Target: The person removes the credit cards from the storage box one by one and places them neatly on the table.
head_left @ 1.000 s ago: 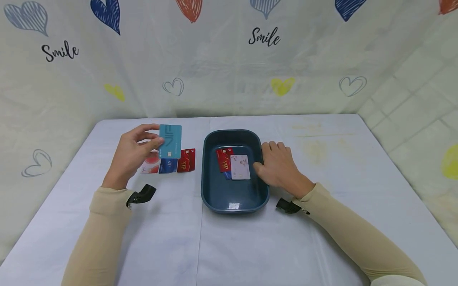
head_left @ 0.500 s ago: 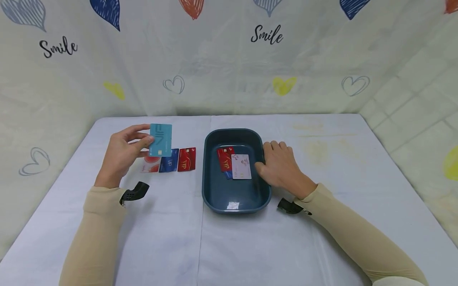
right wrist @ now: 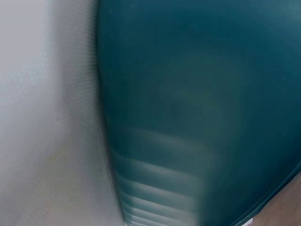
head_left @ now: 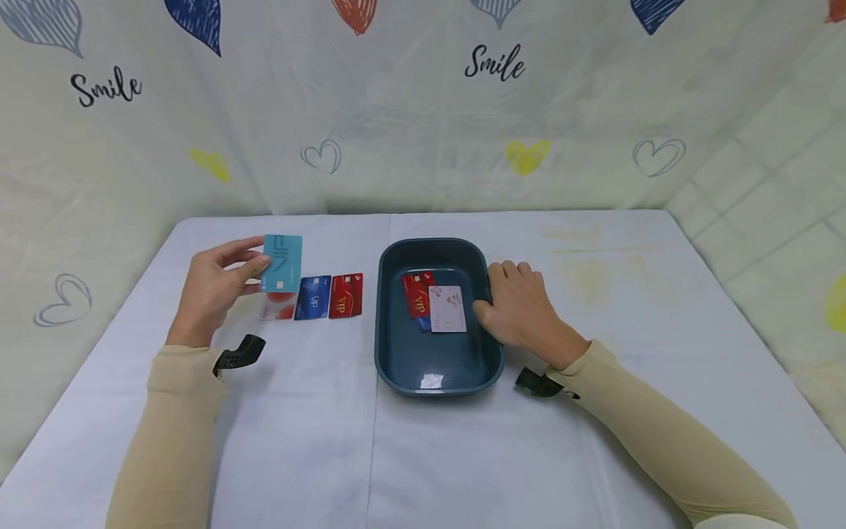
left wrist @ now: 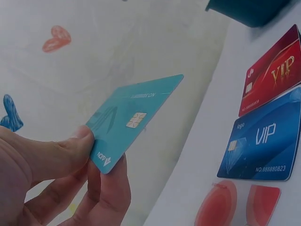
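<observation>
Fingers [left wrist: 115,190] and thumb [left wrist: 54,157] of the left hand [head_left: 210,286] pinch the teal card [head_left: 283,263] at its left long edge, thumb on the face with the chip. The long axis of this card runs up and down as the head view sees it, chip end nearest the wearer, and the left wrist view shows it tilted and off the table [head_left: 297,441].

Just to the right of those fingertips and a little nearer lies a row of three cards, each with its long axis running roughly near to far. The pale card with red circles [head_left: 277,312] comes first, its far part covered by the teal card in the head view; how much height separates them I cannot tell. Next, beside it, is the blue VIP card [head_left: 313,297], then the red VIP card [head_left: 346,295]. The left hand is much the closer hand to this row.

Farther right stands the tray [head_left: 403,367], long axis near to far, with a red card [head_left: 416,295], a mostly hidden blue card [head_left: 423,324] and a white card [head_left: 448,308] inside. The right hand [head_left: 529,316] grips its right rim, thumb at the edge, fingertips out of sight.

Beyond the table's far edge hangs a curtain [head_left: 410,132] printed with hearts.
</observation>
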The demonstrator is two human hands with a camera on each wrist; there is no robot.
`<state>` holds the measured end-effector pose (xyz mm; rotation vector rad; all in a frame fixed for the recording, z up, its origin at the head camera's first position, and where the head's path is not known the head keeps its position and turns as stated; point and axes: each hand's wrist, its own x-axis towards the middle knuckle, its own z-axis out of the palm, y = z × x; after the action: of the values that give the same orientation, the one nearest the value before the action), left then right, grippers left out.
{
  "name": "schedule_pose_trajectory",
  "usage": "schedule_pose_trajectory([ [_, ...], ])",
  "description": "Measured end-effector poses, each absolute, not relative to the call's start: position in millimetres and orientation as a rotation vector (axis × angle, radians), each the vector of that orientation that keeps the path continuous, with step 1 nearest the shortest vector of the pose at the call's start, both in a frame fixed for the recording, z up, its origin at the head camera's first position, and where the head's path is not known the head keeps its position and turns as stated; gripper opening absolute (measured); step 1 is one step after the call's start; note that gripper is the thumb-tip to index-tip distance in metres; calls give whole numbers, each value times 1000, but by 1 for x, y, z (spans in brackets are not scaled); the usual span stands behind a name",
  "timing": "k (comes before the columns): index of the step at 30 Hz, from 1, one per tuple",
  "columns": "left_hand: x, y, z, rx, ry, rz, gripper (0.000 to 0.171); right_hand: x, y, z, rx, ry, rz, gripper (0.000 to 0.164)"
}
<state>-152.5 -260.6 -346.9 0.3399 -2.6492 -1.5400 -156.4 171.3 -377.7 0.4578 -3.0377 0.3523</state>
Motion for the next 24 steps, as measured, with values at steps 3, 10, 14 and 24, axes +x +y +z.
schedule_pose_trajectory([
  [3,-153,-265,-350,375,-2640,-1542,53,-156,171,-377,460,-3037,357,29],
  [10,-157,-273,-355,415,-2631,-1540,53,-155,172,-376,454,-3041,357,30],
  [14,-158,-277,-358,456,-2627,-1540,53,-155,172,-376,457,-3040,362,30],
  [24,-160,-295,-371,577,-2661,-1535,54,-157,171,-378,459,-3038,375,28],
])
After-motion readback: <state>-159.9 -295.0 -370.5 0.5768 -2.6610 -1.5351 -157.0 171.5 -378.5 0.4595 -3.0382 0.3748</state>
